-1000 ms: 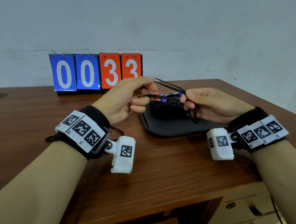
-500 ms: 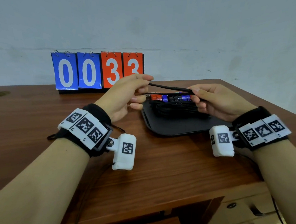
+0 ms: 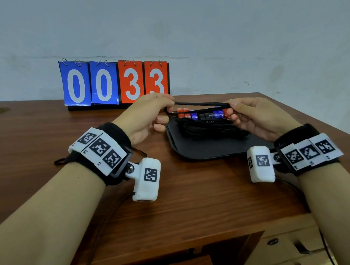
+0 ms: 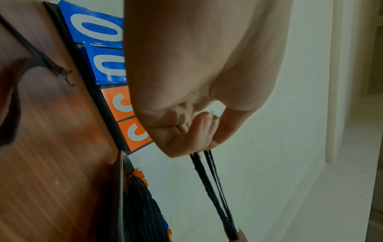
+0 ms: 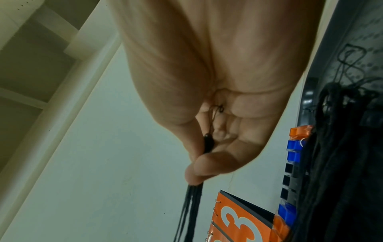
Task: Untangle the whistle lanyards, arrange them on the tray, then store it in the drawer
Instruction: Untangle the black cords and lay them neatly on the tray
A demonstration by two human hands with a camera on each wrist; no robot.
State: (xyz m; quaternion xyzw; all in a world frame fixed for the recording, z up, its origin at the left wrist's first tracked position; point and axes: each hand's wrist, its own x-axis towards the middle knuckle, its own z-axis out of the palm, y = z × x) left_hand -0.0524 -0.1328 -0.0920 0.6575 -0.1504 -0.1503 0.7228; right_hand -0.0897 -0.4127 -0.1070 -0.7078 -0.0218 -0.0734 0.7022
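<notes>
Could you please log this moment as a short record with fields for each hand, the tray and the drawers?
left hand: pinches one end of the black lanyard
right hand: pinches the other end
lanyard: stretched between the hands, above the tray
tray: black, on the wooden table, holding whistles and bundled cords
drawers: closed

1. Looks like a plain recording room set up for staged data capture, not a home or shop.
2. Bare, scuffed pale wall (image 3: pixel 217 28) behind, with no decoration.
3. Wooden desk (image 3: pixel 46 141) with drawers (image 3: pixel 285 251) under its right side.
4. Flip scoreboard (image 3: pixel 113 83) reading 0033 standing at the back of the desk, like a take counter.
5. Coded marker bands (image 3: pixel 99 148) and white camera pods (image 3: pixel 147 179) strapped to both wrists.
</notes>
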